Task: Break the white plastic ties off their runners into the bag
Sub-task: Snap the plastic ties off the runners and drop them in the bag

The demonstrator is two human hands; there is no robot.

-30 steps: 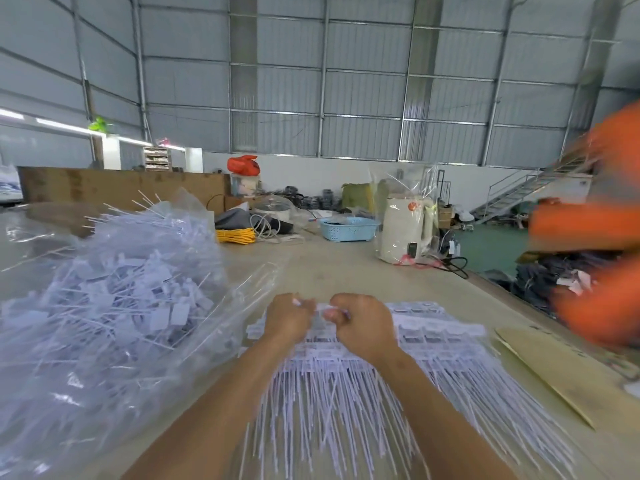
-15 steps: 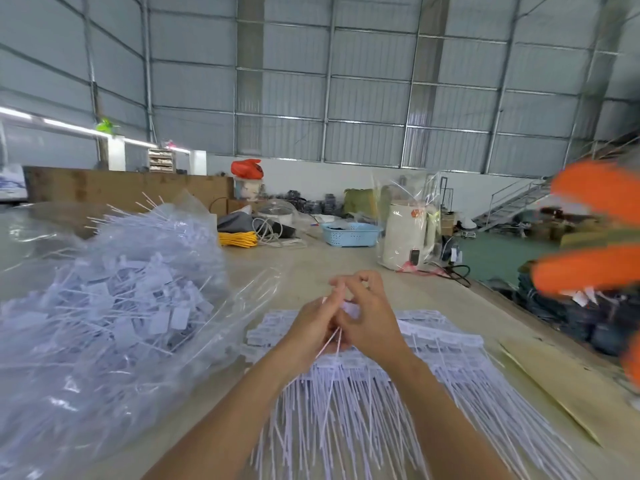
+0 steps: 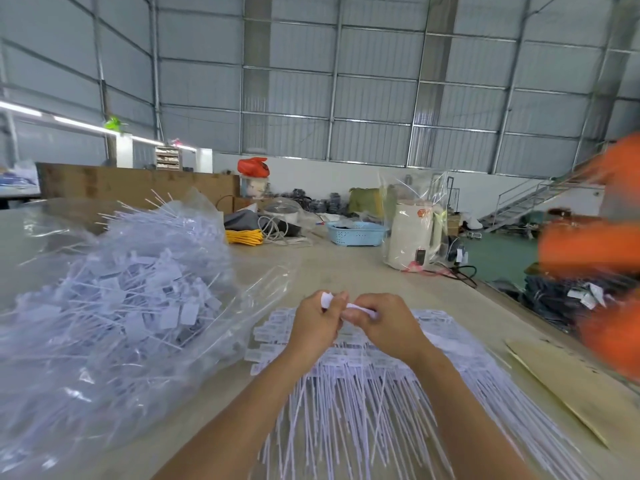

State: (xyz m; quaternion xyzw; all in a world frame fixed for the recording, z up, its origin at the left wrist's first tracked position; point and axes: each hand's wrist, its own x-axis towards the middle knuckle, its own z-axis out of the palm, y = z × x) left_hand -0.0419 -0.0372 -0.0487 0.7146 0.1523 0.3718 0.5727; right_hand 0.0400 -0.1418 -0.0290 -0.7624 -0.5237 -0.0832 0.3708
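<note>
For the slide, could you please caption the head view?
Both hands, left and right, grip white ties above the runner pile, beside the filled bag.

You work in bright, even daylight with barely any shadow on the worktop. Glare streaks the clear bag at its left edge. The wide lens bows the wall panels, and an orange sleeve smears into blur at the right.

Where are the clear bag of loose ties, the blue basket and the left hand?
clear bag (image 3: 266,289): head view, its open flap on the table.
blue basket (image 3: 356,234): head view, its front wall.
left hand (image 3: 313,323): head view, back of the hand.
</note>
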